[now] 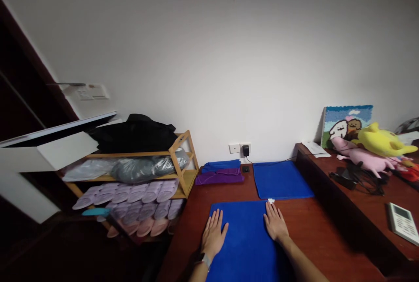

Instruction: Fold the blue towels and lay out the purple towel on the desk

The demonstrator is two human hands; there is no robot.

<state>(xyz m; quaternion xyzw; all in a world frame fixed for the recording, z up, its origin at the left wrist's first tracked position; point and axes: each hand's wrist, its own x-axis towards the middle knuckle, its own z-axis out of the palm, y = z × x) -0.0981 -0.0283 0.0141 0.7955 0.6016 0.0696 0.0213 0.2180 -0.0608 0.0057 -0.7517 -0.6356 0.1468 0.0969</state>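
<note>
A blue towel lies spread flat on the reddish-brown wooden desk, its near end running out of view. My left hand rests on the towel's left edge, fingers stretched out and thumb apart. On the far right corner lies my right hand, open and flat, its fingertips by a small white tag. Beyond the towel, a second blue towel lies flat near the wall. Folded purple cloth and folded blue cloth sit at the desk's back left.
Left of the desk stands a wooden rack with slippers and a black bag. A black charger is plugged into the wall. On the raised right surface are plush toys, a picture and a calculator.
</note>
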